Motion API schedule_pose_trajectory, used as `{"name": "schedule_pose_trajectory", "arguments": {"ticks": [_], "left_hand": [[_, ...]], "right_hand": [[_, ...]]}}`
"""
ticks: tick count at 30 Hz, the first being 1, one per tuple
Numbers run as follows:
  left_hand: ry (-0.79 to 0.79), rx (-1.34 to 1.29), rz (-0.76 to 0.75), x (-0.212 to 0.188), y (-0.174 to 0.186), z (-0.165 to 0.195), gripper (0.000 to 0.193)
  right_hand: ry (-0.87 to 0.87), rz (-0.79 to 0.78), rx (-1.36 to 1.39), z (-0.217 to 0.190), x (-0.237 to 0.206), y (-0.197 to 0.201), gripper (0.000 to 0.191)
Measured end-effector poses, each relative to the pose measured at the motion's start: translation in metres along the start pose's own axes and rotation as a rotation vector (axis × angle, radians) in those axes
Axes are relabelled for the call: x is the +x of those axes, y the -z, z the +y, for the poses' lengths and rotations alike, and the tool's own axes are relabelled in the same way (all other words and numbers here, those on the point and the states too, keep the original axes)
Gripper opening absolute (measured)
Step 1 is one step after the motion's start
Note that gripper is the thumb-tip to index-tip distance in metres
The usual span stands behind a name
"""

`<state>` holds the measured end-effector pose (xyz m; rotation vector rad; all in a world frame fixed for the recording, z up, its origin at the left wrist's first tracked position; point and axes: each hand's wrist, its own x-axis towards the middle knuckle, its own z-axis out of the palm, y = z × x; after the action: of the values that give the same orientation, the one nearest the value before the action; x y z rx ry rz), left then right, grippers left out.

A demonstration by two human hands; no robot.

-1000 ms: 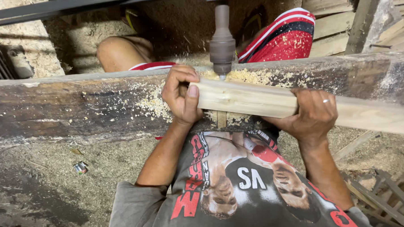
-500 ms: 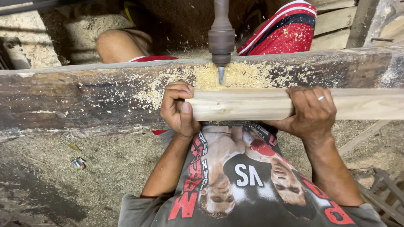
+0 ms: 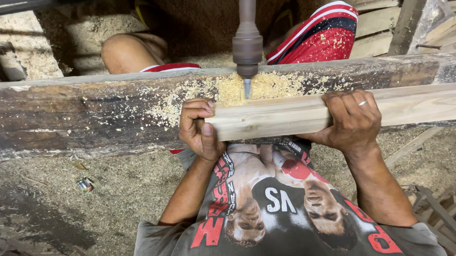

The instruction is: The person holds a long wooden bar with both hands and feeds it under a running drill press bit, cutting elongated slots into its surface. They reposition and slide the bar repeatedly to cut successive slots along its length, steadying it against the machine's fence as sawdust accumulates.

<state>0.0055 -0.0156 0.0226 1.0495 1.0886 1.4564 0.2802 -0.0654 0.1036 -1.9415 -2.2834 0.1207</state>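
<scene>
we gripped the pale squared length of timber [image 3: 308,115] with both hands, fingers clenched round it: our left hand [image 3: 200,129] at its cut end, our right hand [image 3: 351,118] further along. compared with a second before, the timber had slid down and levelled out, so it lay flat along the dark, sawdust-strewn wooden beam [image 3: 86,113] serving as our desk. the brown metal drill chuck with its short bit [image 3: 247,46] now stood just above the timber's upper edge, near the cut end, apparently not yet biting.
</scene>
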Motion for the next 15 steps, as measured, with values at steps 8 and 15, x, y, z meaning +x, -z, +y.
{"name": "schedule_pose_trajectory", "arguments": {"ticks": [8,15], "left_hand": [[0.005,0.032,-0.024,0.014,0.003,0.004,0.043],[0.006,0.024,-0.012,0.019,0.001,0.003,0.041]], "right_hand": [[-0.018,-0.014,-0.019,-0.006,0.01,0.001,0.074],[-0.023,-0.028,-0.019,-0.006,0.015,0.001,0.075]]}}
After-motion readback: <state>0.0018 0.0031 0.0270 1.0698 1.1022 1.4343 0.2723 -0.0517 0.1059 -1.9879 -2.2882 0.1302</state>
